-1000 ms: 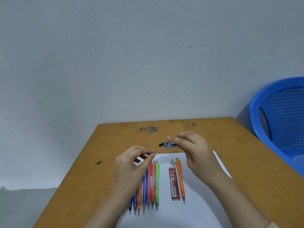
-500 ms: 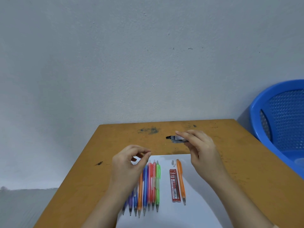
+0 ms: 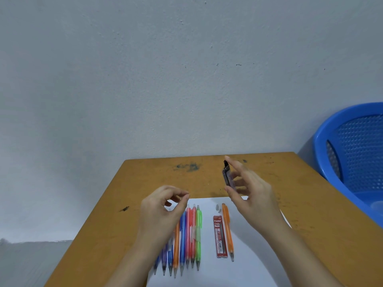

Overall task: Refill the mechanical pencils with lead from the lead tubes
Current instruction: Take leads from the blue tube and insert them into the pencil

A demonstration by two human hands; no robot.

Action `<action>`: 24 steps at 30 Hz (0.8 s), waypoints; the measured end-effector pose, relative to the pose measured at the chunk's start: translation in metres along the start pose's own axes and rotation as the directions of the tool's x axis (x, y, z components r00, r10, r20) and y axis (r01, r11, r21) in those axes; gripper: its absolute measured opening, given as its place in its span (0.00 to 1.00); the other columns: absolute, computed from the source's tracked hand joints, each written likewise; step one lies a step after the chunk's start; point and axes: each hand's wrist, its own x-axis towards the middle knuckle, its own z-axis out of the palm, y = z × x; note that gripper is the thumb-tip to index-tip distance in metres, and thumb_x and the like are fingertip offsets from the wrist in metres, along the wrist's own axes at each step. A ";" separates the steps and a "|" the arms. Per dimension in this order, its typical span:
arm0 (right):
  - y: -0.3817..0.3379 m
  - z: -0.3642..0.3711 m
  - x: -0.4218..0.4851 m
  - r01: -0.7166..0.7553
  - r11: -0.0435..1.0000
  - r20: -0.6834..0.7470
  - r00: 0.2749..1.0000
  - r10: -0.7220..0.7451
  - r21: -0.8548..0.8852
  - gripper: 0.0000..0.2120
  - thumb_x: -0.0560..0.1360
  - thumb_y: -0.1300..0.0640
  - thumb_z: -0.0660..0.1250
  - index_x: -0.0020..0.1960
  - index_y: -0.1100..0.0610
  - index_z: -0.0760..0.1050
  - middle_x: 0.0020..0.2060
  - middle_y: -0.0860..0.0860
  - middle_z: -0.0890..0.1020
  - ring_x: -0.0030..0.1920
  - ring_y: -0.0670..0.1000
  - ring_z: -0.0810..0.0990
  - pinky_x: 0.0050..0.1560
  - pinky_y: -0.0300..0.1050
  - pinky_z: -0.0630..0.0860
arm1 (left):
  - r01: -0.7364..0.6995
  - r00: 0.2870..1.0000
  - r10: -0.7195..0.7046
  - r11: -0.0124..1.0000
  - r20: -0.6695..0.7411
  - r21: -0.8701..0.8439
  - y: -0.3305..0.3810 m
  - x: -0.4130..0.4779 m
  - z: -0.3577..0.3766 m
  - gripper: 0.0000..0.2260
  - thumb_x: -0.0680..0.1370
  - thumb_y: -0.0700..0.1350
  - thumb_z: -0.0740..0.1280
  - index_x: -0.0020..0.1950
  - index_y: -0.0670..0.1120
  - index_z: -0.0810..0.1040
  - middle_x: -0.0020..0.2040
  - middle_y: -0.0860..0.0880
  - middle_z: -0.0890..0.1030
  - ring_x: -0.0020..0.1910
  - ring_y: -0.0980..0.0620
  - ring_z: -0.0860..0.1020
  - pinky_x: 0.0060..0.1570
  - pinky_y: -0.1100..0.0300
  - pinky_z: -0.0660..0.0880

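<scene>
My right hand [image 3: 250,195] holds a dark clear lead tube [image 3: 227,175] upright between thumb and forefinger, above the far edge of the white paper [image 3: 248,266]. My left hand [image 3: 159,212] hovers over the tops of a row of several coloured mechanical pencils [image 3: 187,235], thumb and forefinger pinched together; anything between them is too thin to see. A red lead tube [image 3: 220,237] lies on the paper beside a lone orange pencil [image 3: 228,228]. Two small grey caps [image 3: 217,207] lie by that pencil's top.
The paper lies on a worn orange-brown table [image 3: 103,214] pushed against a grey wall. A blue perforated plastic chair [image 3: 352,152] stands off the table's right side.
My right hand has turned the dark lead tube from lying sideways to upright and drawn it away to the right. My left hand has stayed pinched over the pencil tops.
</scene>
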 end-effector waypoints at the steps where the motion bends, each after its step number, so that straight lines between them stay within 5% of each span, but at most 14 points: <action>1: -0.001 0.000 0.000 0.003 1.000 -0.001 1.000 -0.003 0.008 0.35 0.72 0.64 0.72 0.70 0.39 0.63 0.49 0.34 0.73 0.46 0.42 0.79 0.44 0.29 0.77 | -0.004 1.000 0.004 1.000 -0.002 0.000 0.000 0.000 0.000 0.13 0.71 0.42 0.74 0.42 0.61 0.77 0.40 0.62 0.80 0.46 0.62 0.78 0.42 0.71 0.74; 10: -0.003 0.000 -0.001 -0.066 0.991 -0.018 0.997 0.068 0.114 0.32 0.71 0.62 0.72 0.66 0.36 0.65 0.45 0.41 0.77 0.42 0.45 0.79 0.37 0.36 0.80 | 0.011 1.000 -0.011 1.000 -0.004 -0.004 -0.001 0.000 0.001 0.05 0.71 0.43 0.73 0.43 0.54 0.82 0.40 0.62 0.80 0.46 0.62 0.78 0.43 0.70 0.75; 15: -0.008 -0.002 -0.001 -0.098 0.986 -0.006 0.995 0.100 0.135 0.28 0.71 0.63 0.73 0.61 0.38 0.70 0.45 0.38 0.76 0.43 0.43 0.79 0.35 0.29 0.76 | 0.013 1.000 -0.013 1.000 -0.001 0.007 -0.001 0.000 0.001 0.05 0.71 0.44 0.73 0.44 0.53 0.82 0.41 0.62 0.80 0.46 0.63 0.77 0.42 0.70 0.75; 24: -0.017 -0.003 0.001 -0.175 0.973 0.009 0.984 0.176 0.153 0.27 0.71 0.62 0.72 0.59 0.36 0.70 0.45 0.37 0.78 0.46 0.40 0.78 0.39 0.29 0.76 | 0.000 1.000 0.000 1.000 -0.018 0.005 -0.001 0.001 0.001 0.08 0.71 0.42 0.74 0.43 0.55 0.81 0.40 0.63 0.79 0.46 0.63 0.77 0.42 0.71 0.74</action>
